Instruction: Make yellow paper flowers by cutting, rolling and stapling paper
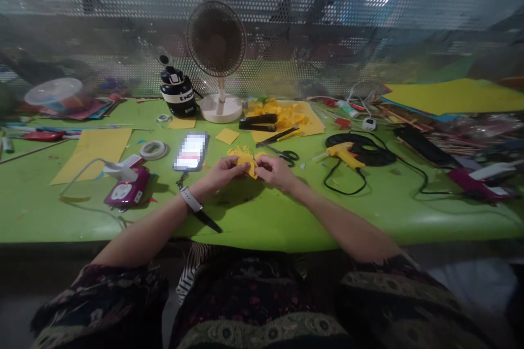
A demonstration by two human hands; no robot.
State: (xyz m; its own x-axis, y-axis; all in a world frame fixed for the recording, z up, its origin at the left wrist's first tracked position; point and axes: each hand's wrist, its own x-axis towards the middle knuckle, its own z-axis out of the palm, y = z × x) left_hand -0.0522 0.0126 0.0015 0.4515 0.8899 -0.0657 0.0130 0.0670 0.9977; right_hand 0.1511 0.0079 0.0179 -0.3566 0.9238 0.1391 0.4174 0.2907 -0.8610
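Observation:
Between my two hands is a small piece of yellow paper (247, 165) with a fringed, ragged far edge. My left hand (224, 172) pinches its left side, with a white-banded watch on that wrist. The fingers of my right hand (275, 170) close on its right side. Just beyond my right hand lie black-handled scissors (289, 157), and behind them a dark, thin tool (282, 135). A yellow paper square (227, 136) rests past the held piece. Left of my left hand is a lit phone (191, 151).
A yellow glue gun (346, 155) with a looping black cord lies to the right. At the back stand a fan (221, 106) and a dark bottle (178, 95). A black stapler (257, 121) sits near yellow paper petals (292, 113). Purple power strips (129, 188) flank both sides.

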